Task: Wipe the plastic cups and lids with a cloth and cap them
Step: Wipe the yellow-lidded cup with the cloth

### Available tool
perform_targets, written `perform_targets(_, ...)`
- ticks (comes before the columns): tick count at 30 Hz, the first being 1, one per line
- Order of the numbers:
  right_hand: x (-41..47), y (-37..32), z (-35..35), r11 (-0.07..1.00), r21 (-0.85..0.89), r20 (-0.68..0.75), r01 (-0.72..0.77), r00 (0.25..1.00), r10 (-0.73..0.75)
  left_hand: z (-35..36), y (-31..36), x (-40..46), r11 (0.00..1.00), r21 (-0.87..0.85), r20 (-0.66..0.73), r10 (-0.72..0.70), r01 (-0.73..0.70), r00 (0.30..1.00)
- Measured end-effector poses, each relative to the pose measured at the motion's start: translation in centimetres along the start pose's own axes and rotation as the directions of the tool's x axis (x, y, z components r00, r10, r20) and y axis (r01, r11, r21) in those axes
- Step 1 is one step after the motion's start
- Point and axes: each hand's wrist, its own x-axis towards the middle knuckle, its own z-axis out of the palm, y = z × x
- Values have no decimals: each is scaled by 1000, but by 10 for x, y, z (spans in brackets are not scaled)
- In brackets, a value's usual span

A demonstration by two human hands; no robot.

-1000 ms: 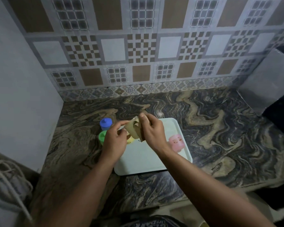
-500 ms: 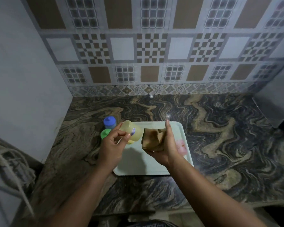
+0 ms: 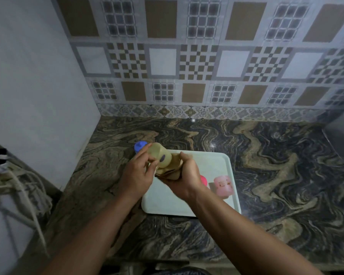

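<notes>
Above the tray on the tabletop, the left hand grips a tilted yellow cup; the right hand clutches a brown cloth against it. A pink cup lies on the tray.

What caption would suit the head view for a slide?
Left hand holds a yellow cup while right hand wipes it with a brown cloth above a tray.
</notes>
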Motion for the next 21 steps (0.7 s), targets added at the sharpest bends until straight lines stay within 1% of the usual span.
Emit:
perform_targets(1, 1, 1, 1, 1000, 12, 19, -11, 1000, 11, -1, -2, 2, 999, -42, 11, -25, 26, 1000)
perform_targets(2, 1, 0, 0, 999, 33, 14, -26, 1000, 25, -2, -4, 2, 991, -123, 65, -41, 49, 997)
perform_targets(4, 3, -10, -1, 997, 45, 21, -64, 998, 63, -9, -2, -2, 946, -300, 247, -45, 120, 968)
perform_targets(5, 4, -16, -2, 997, 32, 14, -70, 997, 69, -14, 0, -4, 922, -354, 329, -36, 158, 944)
perform_targets(6, 6, -21, -3, 998, 15, 3, -61, 998, 61, -18, -1, -9, 906, -385, 371, -25, 178, 928)
perform_targets(7, 8, -26, -2, 999, 5, -11, -40, 999, 40, -20, -3, -15, 907, -381, 370, -29, 180, 929)
perform_targets(8, 12, -29, -2, 1000, -4, -21, -7, 1000, 7, -22, -10, -23, 907, -377, 325, -59, 187, 944)
perform_targets(10, 14, -31, -3, 998, -22, -87, 58, 994, -60, -23, -29, -41, 927, -317, 164, -153, 199, 975)
perform_targets(11, 14, -31, -6, 996, -42, -112, 78, 990, -83, -23, -40, -50, 938, -281, 99, -183, 204, 978)
perform_targets(13, 13, -28, -15, 991, -63, -123, 117, 985, -124, -22, -63, -67, 949, -199, 23, -246, 245, 969)
perform_targets(15, 13, -24, -26, 987, -83, -133, 139, 980, -149, -17, -83, -78, 946, -66, -8, -320, 319, 947)
perform_targets(17, 13, -22, -34, 985, -81, -157, 154, 974, -165, -11, -98, -84, 935, 51, -1, -352, 351, 936)
perform_targets(21, 10, -23, -44, 980, -68, -218, 189, 955, -199, 5, -117, -83, 921, 160, 78, -371, 356, 925)
